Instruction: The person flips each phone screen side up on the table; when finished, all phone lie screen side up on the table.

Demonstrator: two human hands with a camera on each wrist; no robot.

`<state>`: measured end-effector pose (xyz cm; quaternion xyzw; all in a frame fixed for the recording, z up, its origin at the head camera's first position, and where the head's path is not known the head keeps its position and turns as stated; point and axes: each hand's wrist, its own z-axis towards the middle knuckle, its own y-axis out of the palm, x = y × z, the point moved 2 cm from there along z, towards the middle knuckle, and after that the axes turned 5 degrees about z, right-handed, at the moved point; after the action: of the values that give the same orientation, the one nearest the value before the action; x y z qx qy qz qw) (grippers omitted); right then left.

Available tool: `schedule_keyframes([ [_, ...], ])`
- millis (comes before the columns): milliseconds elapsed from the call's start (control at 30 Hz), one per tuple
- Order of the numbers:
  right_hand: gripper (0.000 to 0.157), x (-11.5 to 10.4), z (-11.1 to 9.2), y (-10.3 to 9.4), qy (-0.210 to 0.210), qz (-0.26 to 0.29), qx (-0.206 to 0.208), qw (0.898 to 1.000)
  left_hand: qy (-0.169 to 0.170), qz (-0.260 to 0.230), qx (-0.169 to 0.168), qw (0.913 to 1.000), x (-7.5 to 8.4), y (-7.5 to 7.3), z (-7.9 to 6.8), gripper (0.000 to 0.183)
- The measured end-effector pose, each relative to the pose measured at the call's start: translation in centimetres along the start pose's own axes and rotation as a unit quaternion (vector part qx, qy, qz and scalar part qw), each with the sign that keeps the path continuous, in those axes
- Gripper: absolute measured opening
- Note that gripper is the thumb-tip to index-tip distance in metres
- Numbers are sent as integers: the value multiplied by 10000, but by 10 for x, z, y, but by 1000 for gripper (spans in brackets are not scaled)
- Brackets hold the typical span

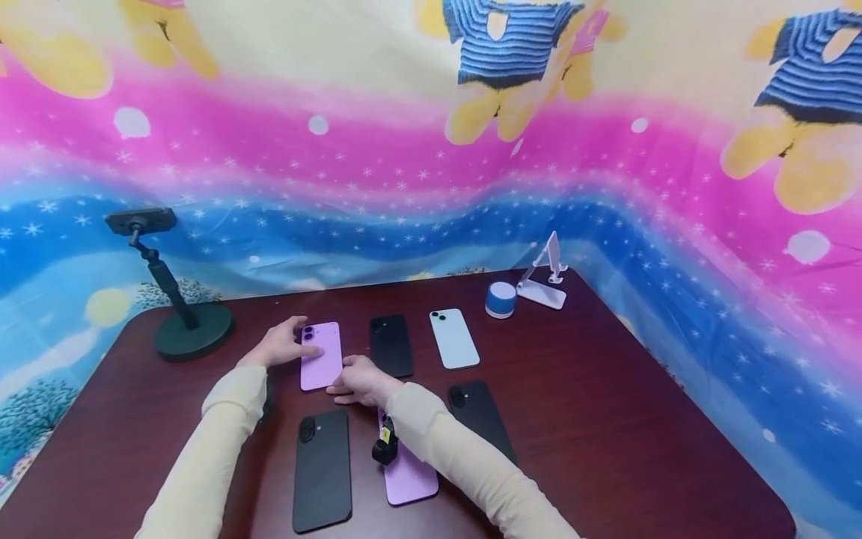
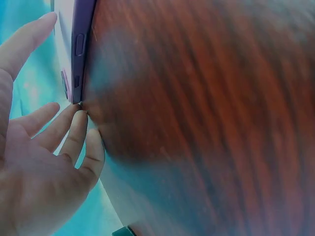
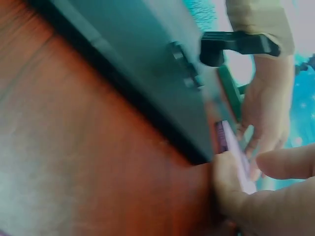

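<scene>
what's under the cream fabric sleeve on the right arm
In the head view, the cream fabric sleeve partly overlaps a flat purple phone and, right of it, a flat black phone. The covered parts of both, and anything else beneath, are hidden.

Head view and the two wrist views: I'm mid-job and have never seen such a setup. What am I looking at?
No robot here: a person's left hand and right hand do the work. The head view looks forward and down from a head-worn camera; each wrist view is a close look from that wrist. On the table are a purple phone at back left, a second purple phone nearer, a pale phone and three dark phones. Toward the far edge stand a dark stand, a small white stand and a blue-and-white cylinder. Both hands are at the back-left phone; whether the right one pinches it is unclear.
</scene>
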<state>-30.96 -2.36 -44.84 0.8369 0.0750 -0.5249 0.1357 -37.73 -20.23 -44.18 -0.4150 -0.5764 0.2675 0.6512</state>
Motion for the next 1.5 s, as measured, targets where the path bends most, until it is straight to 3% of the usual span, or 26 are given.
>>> schedule_keyframes([
  [167,69,3,-1,5,-363,-326,107,9988,-39,182,135,9997,-5,3,0,87],
  [400,67,-1,1,8,-170,-61,-108,9998,-306,65,266,9992,-2,-1,-3,101],
  [633,62,-1,0,14,-153,-192,-8,9997,-589,-106,627,9962,-1,-2,-7,102],
  [800,57,2,-2,15,-162,-359,227,9990,-511,-344,1022,9929,-4,-2,-6,102],
  [1000,53,1,-6,17,-318,-674,478,9961,-440,-208,1194,9916,-2,-6,-7,99],
  [1233,48,1,-12,18,-798,-1757,832,9777,-369,-246,1642,9854,17,-11,-15,93],
  [1500,46,-4,-13,18,-1089,-2313,1190,9594,-263,-370,1983,9791,33,-13,-21,90],
])
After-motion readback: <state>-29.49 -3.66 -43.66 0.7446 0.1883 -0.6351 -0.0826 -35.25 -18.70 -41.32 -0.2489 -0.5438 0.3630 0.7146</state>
